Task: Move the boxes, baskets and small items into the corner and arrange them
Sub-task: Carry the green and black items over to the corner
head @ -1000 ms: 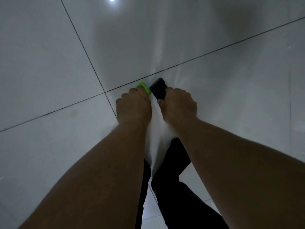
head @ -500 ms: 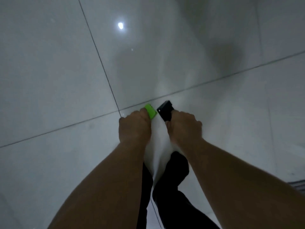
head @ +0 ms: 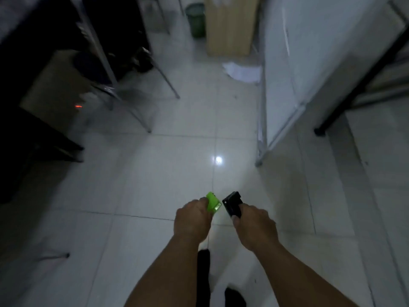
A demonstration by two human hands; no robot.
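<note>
My left hand [head: 192,220] is closed around a small bright green item [head: 213,202], whose far end sticks out past my fingers. My right hand [head: 254,224] grips a small black item [head: 232,203] the same way. Both hands are held out in front of me, side by side and a little apart, above the white tiled floor [head: 155,173]. What the two items are is too small and dim to tell.
A dark desk [head: 33,134] and metal chair legs [head: 132,111] stand on the left. A white metal-framed panel [head: 278,74] lines the right, with a black table leg [head: 325,127] beyond. Far ahead are a wooden cabinet [head: 230,25], a green bin [head: 195,18] and white paper [head: 242,72] on the floor.
The view has swung up from bare floor tiles to the room ahead. Both hands keep holding their items, now a little farther apart.
</note>
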